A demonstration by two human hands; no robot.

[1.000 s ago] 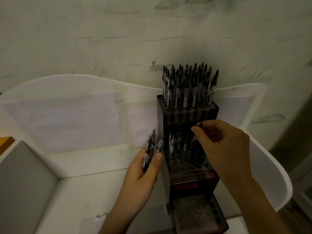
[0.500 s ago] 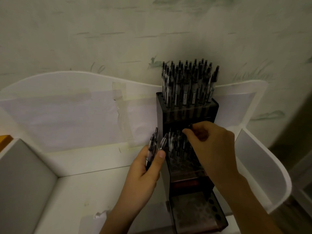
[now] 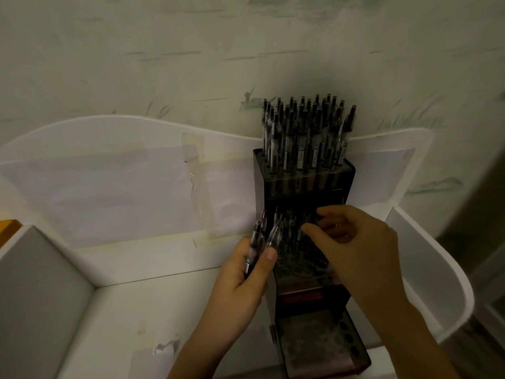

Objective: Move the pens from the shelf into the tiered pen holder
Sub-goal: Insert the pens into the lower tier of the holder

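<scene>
A dark tiered pen holder [image 3: 303,187] stands on the white shelf [image 3: 136,302] against the wall. Its top tier is packed with several pens [image 3: 306,132]. More pens [image 3: 289,236] stand in the middle tier, and the bottom tier [image 3: 314,343] shows bare holes. My left hand [image 3: 240,283] grips a small bunch of pens [image 3: 258,236] upright, just left of the holder. My right hand [image 3: 355,247] is over the middle tier with thumb and fingers curled, pinching a pen that is mostly hidden among the others.
The shelf has a tall white back panel with taped paper [image 3: 123,192], a grey divider [image 3: 35,296] on the left and a curved white side wall [image 3: 437,269] on the right. An orange edge [image 3: 8,228] shows at far left. The patterned wall rises behind.
My right hand has moved down and left from the holder's right side into the middle tier with its pen. The left hand has kept its bunch almost still.
</scene>
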